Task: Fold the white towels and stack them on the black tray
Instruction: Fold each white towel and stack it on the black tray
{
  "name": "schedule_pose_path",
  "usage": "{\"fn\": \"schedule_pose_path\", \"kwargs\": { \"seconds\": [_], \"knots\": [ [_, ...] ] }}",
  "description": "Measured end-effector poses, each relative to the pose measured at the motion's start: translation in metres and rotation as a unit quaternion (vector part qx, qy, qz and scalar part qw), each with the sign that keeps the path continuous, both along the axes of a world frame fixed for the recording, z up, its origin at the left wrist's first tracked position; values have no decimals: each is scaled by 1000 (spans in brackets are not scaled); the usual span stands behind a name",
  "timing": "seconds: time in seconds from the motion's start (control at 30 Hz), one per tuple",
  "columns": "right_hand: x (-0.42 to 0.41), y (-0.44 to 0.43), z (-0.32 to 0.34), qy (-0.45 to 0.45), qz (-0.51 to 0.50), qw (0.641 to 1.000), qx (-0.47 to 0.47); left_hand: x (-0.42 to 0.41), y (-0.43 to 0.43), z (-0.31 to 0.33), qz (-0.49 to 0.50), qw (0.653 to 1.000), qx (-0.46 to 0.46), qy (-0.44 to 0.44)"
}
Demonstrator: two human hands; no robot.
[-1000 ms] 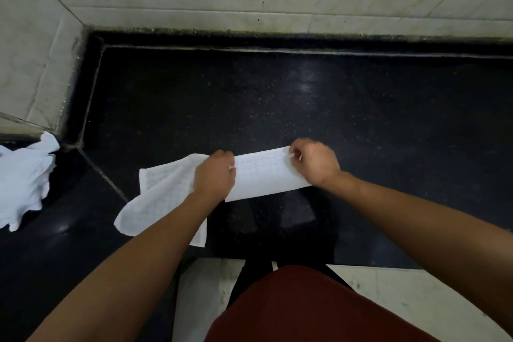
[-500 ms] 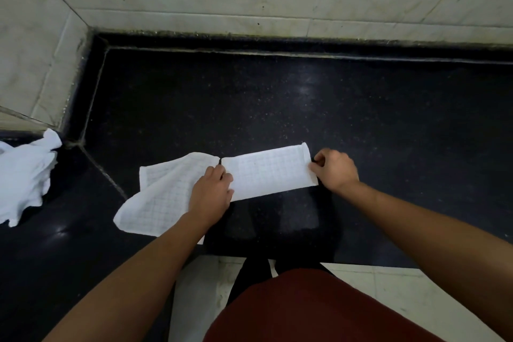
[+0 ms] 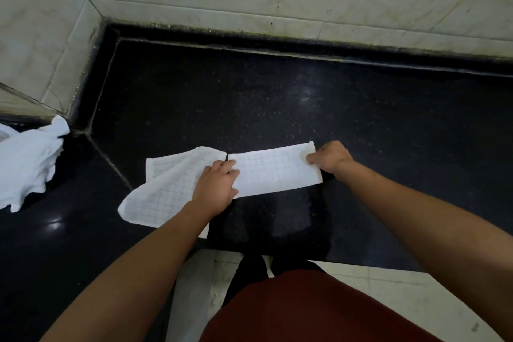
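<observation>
Sliding outward, the right hand (image 3: pixel 331 159) has reached the right end of the towel (image 3: pixel 274 172) and pinches it; the left hand (image 3: pixel 218 189) presses flat at its middle, so the fold seems smoothed.
</observation>
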State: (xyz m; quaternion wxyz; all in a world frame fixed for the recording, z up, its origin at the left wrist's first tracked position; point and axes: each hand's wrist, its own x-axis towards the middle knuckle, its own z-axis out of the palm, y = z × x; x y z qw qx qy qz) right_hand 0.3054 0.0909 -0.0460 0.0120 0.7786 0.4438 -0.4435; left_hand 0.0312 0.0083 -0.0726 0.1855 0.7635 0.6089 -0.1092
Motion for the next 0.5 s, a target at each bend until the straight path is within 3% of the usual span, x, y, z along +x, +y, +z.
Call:
{"fn": "schedule_pose_path", "kwargs": {
  "seconds": [0.1, 0.3, 0.5],
  "knots": [
    [-12, 1, 20, -14, 68, 996, 50, -3, -1, 5, 19, 1000, 17, -12],
    [-90, -6, 29, 106, 101, 989, 38, -39, -15, 16, 123, 990, 47, -52],
    [-160, -18, -2, 68, 168, 983, 20, -69, -36, 23, 173, 982, 52, -56]
  ]
}}
